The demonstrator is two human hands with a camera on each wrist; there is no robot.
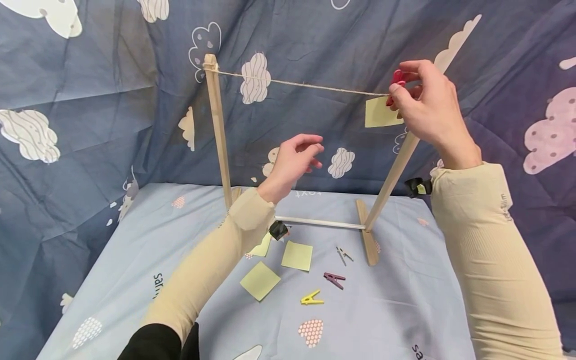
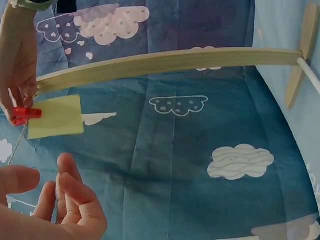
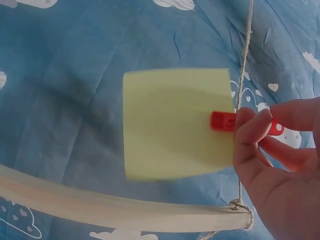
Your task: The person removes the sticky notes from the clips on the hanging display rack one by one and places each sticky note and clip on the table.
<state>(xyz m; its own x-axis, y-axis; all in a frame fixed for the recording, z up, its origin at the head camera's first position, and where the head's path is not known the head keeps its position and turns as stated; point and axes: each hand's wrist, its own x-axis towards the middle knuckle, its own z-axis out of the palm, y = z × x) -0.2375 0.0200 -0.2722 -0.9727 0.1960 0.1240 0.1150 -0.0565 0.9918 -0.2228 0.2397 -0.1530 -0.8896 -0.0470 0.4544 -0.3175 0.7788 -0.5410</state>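
Observation:
Near the right end of the string [image 1: 310,86], my right hand [image 1: 429,102] pinches a red clothespin [image 1: 397,77] between thumb and fingers. The clothespin's tip lies over the edge of a yellow sticky note [image 3: 175,125], which hangs just below the string. In the right wrist view the red clothespin [image 3: 222,121] crosses the string from note to fingers. My left hand [image 1: 294,162] is held in the air below the string, its fingers loosely bent with nothing between them. The left wrist view shows those relaxed fingers [image 2: 82,200] apart from the note [image 2: 57,117].
Two wooden posts [image 1: 218,130] carry the string, joined low down by a white rod [image 1: 319,222]. On the blue cloth lie several yellow notes [image 1: 297,256], a yellow clothespin [image 1: 312,298], a dark purple clothespin [image 1: 334,280] and a small wooden clothespin [image 1: 345,254].

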